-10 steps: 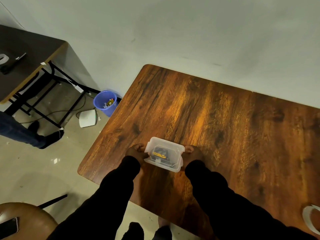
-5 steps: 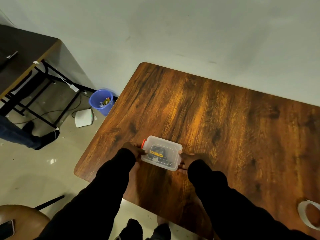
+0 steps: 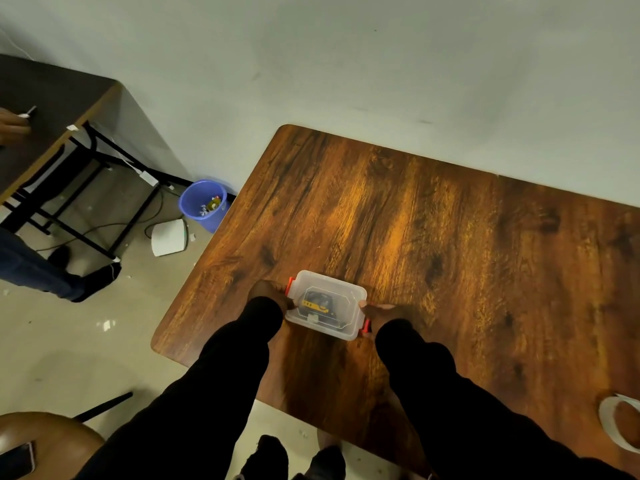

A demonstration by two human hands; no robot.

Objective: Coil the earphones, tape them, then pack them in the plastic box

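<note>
Hands press in from both ends of the plastic box [image 3: 325,304]: the left hand [image 3: 268,296] sits against its left end by an orange latch [image 3: 289,285], the right hand [image 3: 382,315] against its right end by the other orange latch [image 3: 365,326], though whether the fingers are curled onto the latches or merely laid flat cannot be told, since black sleeves [image 3: 239,344] cover most of each hand. The box rests on the wooden table [image 3: 450,244] near its near-left corner, lid on, and through the clear lid shows a dark bundle with a yellow band, likely the coiled earphones [image 3: 316,302], too blurred to be sure. The table around the box is bare wood out to the far wall; at the near right edge lies a white tape roll [image 3: 620,426], well apart from the box. Off the table's left side, on the floor, stand a blue bin [image 3: 203,204] with scraps in it and a white flat object [image 3: 169,237] just beside it. Farther left is a second dark table [image 3: 41,109] on black legs, another person's hand [image 3: 12,126] resting on it. At the near left corner a brown chair seat [image 3: 45,441] holds a phone [image 3: 17,459]
</note>
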